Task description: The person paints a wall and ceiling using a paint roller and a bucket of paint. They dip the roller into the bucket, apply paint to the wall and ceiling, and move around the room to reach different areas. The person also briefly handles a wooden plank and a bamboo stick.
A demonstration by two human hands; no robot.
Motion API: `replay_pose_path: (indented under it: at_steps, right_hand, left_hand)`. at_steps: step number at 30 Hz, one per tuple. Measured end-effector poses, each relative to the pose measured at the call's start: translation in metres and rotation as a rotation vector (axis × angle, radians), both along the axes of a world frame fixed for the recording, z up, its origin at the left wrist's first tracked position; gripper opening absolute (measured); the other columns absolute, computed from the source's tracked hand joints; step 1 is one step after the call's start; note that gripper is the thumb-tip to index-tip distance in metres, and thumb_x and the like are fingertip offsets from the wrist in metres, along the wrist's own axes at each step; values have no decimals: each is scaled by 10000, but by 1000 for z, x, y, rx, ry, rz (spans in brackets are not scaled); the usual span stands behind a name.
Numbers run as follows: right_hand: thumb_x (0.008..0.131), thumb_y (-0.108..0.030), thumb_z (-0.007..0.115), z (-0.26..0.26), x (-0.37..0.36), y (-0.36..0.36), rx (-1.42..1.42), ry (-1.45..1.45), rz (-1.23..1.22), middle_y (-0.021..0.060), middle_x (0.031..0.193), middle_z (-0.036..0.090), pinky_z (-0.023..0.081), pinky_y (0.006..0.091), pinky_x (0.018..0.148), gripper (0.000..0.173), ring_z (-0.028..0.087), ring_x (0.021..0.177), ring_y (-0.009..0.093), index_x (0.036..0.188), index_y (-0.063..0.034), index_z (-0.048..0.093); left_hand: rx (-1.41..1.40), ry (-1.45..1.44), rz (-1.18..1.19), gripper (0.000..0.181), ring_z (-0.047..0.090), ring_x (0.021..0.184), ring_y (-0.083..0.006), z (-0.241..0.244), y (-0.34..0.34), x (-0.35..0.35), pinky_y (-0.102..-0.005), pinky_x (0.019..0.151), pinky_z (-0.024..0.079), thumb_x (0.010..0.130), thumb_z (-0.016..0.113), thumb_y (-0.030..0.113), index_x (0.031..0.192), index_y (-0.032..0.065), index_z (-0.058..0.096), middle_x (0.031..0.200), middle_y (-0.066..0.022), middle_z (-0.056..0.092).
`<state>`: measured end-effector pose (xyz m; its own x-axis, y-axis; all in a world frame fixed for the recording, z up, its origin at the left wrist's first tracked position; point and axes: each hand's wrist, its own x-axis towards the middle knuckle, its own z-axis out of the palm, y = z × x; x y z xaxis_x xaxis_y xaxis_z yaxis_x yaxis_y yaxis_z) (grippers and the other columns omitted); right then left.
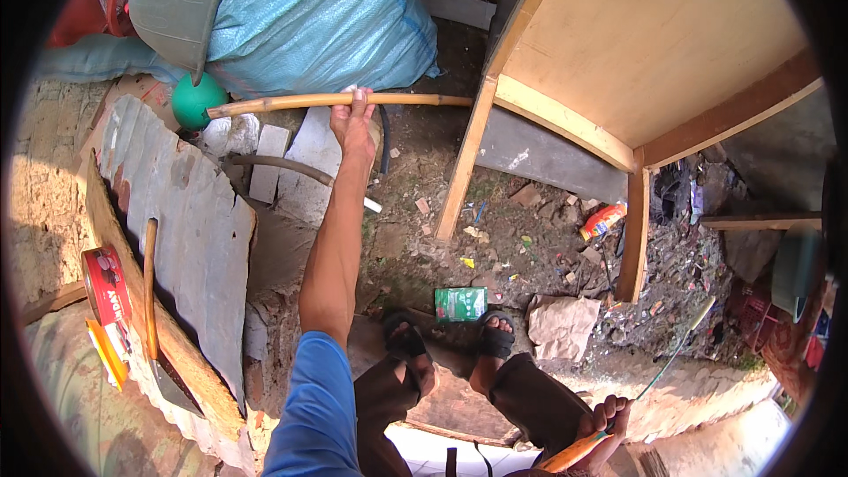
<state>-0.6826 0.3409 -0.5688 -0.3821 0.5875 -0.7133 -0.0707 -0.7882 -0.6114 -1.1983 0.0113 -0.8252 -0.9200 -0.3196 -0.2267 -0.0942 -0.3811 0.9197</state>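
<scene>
My left hand (354, 122), at the end of an outstretched arm, grips a bamboo stick (285, 103) near its middle, thumb on top. The stick lies almost level across the view. Its left end overlaps a green ball (197, 101), and its right end meets the leg of a wooden frame (467, 159); whether they touch I cannot tell. Low on the right, my right hand (606, 416) is closed on a long tool with an orange part (575, 452) and a thin greenish shaft (666, 356) ending in a pale tip. What kind of tool it is stays unclear.
Behind the stick stands a blue woven sack (318, 20). At left, a corrugated metal sheet (175, 212) carries a wooden board (192, 377), a wooden-handled blade (151, 288) and a red round tin (106, 285). A green packet (460, 305) and brown paper (563, 326) lie near my feet.
</scene>
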Motion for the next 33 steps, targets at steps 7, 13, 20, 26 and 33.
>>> replay_pose_path:
  at_steps: [7, 13, 20, 26, 33]
  right_hand:
    - [1075, -396, 414, 13, -3, -15, 39, -131, 7, -50, 726, 437, 312, 227, 410, 291, 416, 526, 62, 911, -169, 494]
    - [1071, -395, 419, 26, 20, -24, 47, -151, 54, -54, 723, 460, 358, 245, 441, 282, 442, 550, 72, 902, -187, 505]
    - [1030, -437, 507, 79, 52, -37, 10, -149, 121, -30, 722, 499, 411, 250, 444, 316, 486, 532, 89, 890, -154, 490]
    - [1015, -429, 543, 148, 79, -34, 13, -171, 154, -5, 721, 500, 435, 261, 477, 345, 503, 548, 109, 877, -118, 488]
    - [1032, -327, 509, 193, 134, -9, 38, -172, 166, -1, 753, 520, 470, 248, 487, 250, 521, 578, 108, 891, -121, 500]
  left_hand:
    - [-201, 350, -76, 239, 593, 1170, -209, 115, 54, 51, -337, 1062, 433, 951, 617, -10, 1179, 12, 547, 1216, -173, 630]
    - [-360, 318, -60, 202, 584, 1109, -149, 246, 72, 81, -291, 1006, 430, 983, 617, 72, 1169, 7, 575, 1221, -135, 645]
    - [-412, 310, -117, 148, 599, 1016, -111, 353, 57, 109, -259, 927, 461, 972, 623, 41, 1115, 5, 605, 1143, -93, 673]
    - [-519, 169, -227, 148, 604, 1023, -102, 464, 34, 139, -242, 914, 471, 964, 623, 12, 1108, 1, 592, 1143, -97, 666]
    - [-510, 427, -141, 166, 595, 1060, -125, 625, -13, 178, -271, 911, 482, 950, 620, -5, 1116, 5, 603, 1232, -129, 630]
